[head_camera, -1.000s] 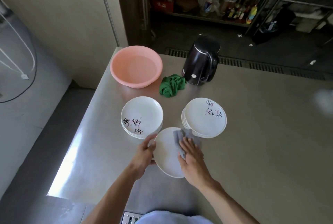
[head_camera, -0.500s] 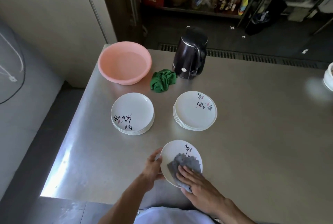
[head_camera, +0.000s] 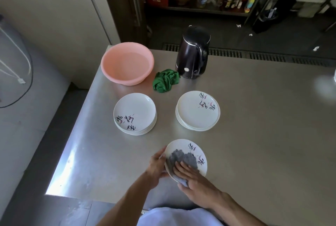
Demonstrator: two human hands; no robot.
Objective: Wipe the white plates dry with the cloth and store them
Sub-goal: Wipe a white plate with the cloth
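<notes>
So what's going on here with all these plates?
A person is drying dishes by hand. Their left hand grips one white plate by its rim near the front of the steel table, while the right hand presses a grey cloth flat against its face. Further back sit a left stack and a right stack of matching plates, then a pink basin, a crumpled green cloth and a black kettle. Which stack is already dried, I can't tell.

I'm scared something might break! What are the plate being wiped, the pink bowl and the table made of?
Plate: glossy white with printed writing, likely glazed ceramic, maybe melamine; the look can't settle it. Pink bowl: probably plastic, matte, even colour, thin rim. Table: looks like brushed stainless steel, grey with soft reflections.
</notes>
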